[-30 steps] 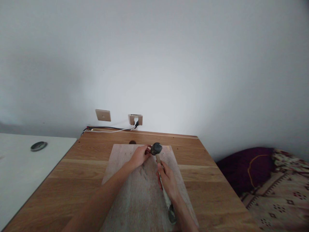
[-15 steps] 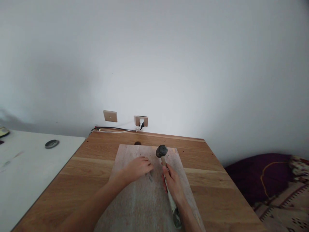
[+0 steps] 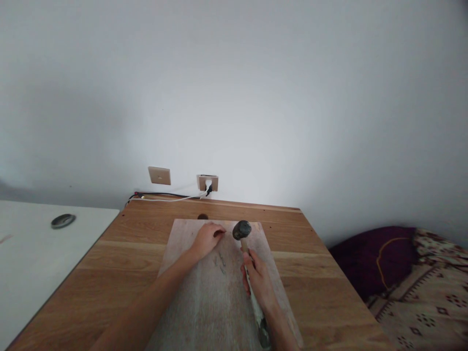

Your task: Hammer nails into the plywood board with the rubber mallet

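Observation:
My right hand (image 3: 258, 278) is wrapped round the pale handle of a hammer (image 3: 242, 230), whose dark, stubby head is raised over the board's far right part. Near the far edge of the worn wooden board (image 3: 197, 297), my left hand (image 3: 207, 238) has its thumb and fingers pinched together, to the left of the hammer head. Whatever sits between those fingertips is too small to make out. Several small nails (image 3: 220, 262) lie loose on the board, between my two hands and closer to me than the left one.
The board lies on a brown wooden table (image 3: 310, 287) against a white wall. Cables (image 3: 171, 197) run along its back edge to a socket (image 3: 208, 183). At left, a white surface (image 3: 32, 263) carries a dark oval dish (image 3: 63, 221). Purple cloth (image 3: 369, 258) and patterned fabric (image 3: 427, 302) are at right.
My left hand has moved from over the nails toward the board's far edge, uncovering them. The hammer stays raised in my right hand. The view has shifted slightly to the right.

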Available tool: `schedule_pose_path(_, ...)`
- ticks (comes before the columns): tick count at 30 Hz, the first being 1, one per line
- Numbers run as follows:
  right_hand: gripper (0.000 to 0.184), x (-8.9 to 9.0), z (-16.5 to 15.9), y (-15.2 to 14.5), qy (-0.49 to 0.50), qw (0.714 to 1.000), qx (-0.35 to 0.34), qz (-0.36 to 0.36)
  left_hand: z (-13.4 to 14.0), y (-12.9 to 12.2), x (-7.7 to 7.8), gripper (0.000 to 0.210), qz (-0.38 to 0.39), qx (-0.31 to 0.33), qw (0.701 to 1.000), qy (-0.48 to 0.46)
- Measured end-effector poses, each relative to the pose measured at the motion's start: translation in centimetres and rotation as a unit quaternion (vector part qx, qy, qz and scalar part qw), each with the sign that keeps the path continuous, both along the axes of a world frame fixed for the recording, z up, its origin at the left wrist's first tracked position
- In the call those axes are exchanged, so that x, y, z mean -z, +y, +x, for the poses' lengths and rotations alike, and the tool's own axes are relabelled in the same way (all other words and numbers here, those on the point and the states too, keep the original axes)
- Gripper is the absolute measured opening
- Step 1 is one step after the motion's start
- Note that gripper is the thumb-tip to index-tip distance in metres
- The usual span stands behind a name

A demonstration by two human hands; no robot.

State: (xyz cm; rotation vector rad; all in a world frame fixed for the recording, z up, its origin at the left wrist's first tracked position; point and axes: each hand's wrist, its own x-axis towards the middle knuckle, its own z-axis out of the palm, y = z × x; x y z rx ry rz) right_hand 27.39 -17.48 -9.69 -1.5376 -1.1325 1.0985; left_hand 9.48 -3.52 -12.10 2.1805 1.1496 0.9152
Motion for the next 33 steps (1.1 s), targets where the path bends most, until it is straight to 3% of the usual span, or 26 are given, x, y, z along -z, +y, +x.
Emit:
schedule_pose_path(7, 0.051, -0.2, -0.8, 0.5, 0.006, 1.000, -0.022, -0.001, -0.1, 0.0, 0.1, 0.018, 0.006, -0.009, 1.000, -0.004)
schedule_pose_path(14, 0.052, -0.5, -2.4, 2.2, -0.006, 0.997, -0.071, 0.001, -0.1, 0.1, 0.2, 0.043, -0.029, -0.026, 0.999, -0.023)
schedule_pose_path(19, 0.051, -0.8, -2.5, 1.8, -0.005, 0.998, -0.065, -0.003, -1.5, -1.1, -0.2, 0.040, 0.025, -0.079, 0.996, -0.026)
schedule_pose_path(22, 0.051, -1.1, -2.1, 1.3, 0.003, 0.999, -0.042, 0.000, -2.6, -2.9, -1.4, 0.032, 0.098, -0.012, 0.994, 0.055)
schedule_pose_path(26, 0.053, -1.3, -1.9, 1.7, -0.006, 0.999, -0.047, -0.001, -3.2, -4.8, -3.0, 0.023, 0.179, 0.138, 0.952, 0.206)
schedule_pose_path(30, 0.053, -1.2, -1.8, 2.3, -0.023, 0.995, -0.100, -0.014, -2.9, -5.2, -3.3, 0.011, 0.231, 0.190, 0.919, 0.258)
schedule_pose_path(33, 0.054, -1.0, -1.7, 2.2, -0.016, 0.995, -0.101, -0.016, -2.6, -5.1, -3.1, 0.009, 0.248, 0.202, 0.903, 0.288)
